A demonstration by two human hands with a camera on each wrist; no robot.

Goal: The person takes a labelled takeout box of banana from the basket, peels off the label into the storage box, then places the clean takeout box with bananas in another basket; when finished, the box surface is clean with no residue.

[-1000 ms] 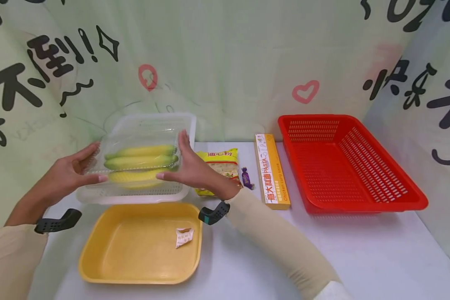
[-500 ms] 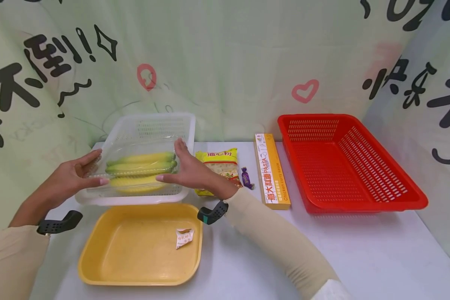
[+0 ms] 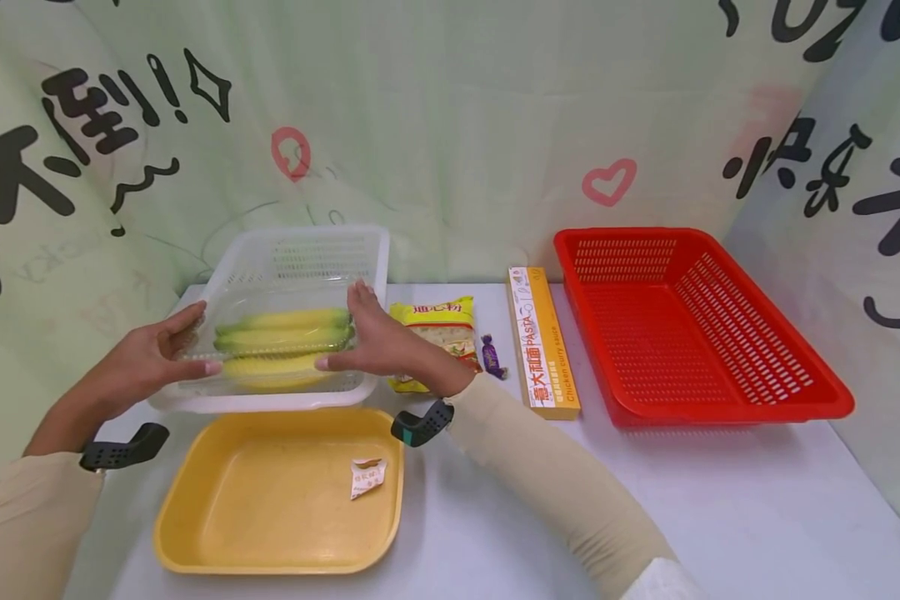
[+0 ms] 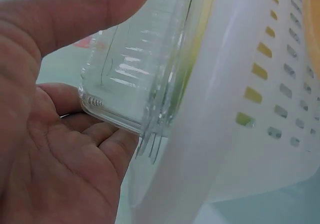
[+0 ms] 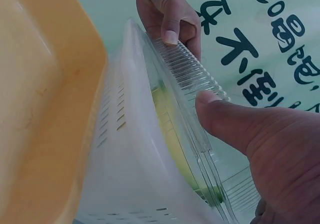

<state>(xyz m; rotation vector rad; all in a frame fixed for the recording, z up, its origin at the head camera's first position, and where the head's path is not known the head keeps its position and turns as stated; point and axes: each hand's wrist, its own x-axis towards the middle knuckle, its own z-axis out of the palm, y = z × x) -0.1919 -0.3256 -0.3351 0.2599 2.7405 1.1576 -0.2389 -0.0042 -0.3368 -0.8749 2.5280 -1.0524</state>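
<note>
A clear plastic clamshell box (image 3: 285, 350) holds several long yellow pieces with green ends that look like bananas. My left hand (image 3: 146, 358) grips its left end, thumb over the top and fingers along the side. At the opposite end my right hand (image 3: 382, 337) holds it, thumb toward the front. The box sits partly inside a white perforated basket (image 3: 330, 246), its lid above the rim in the left wrist view (image 4: 122, 68). In the right wrist view the ribbed lid (image 5: 187, 68) stands between both thumbs. Whether the box touches the basket floor is hidden.
A yellow tray (image 3: 270, 500) with a small wrapped snack (image 3: 367, 477) lies in front. Right of the basket are a yellow pasta bag (image 3: 438, 329), a purple wrapped candy (image 3: 492, 357) and a pasta box (image 3: 543, 346). A red basket (image 3: 690, 333) stands farther right.
Both hands have lowered the clear box slightly into the white basket, so more of the basket's back wall shows. My grip looks the same.
</note>
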